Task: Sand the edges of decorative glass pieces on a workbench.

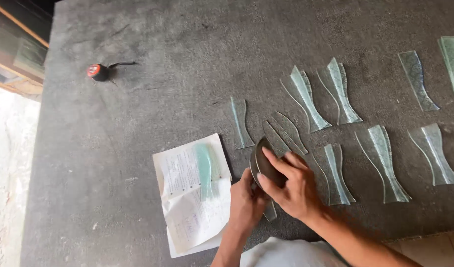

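- Dark curved piece (264, 163): you hold this dished, grey-brown piece just above the grey table (138, 148), near its front edge and right of the paper. It stands on edge, tilted, so its rim faces you and both hands can reach it.
- Right hand (291, 185): your fingers are loosely curled over the piece's upper face, forefinger stretched along it, apparently to press it steady. The hand is partly closed and has hold of the piece.
- Left hand (246, 202): it closes from below and behind, thumb side against the lower rim, bracing the piece against the right hand's pressure. Whether it also pinches the slim glass sliver (270, 211) showing just beneath it cannot be told.
- Sheet of paper (194, 195): it lies flat just left of your hands with one pale green glass strip (204, 170) resting on it, probably as a pattern or a clean backing.
- Waisted glass strips (335, 173): these lie flat and apart from one another in loose rows to the right and beyond your hands, some in overlapping pairs, so each outline stays visible.
- Tape measure (98, 72): red and black, well apart at the far left.
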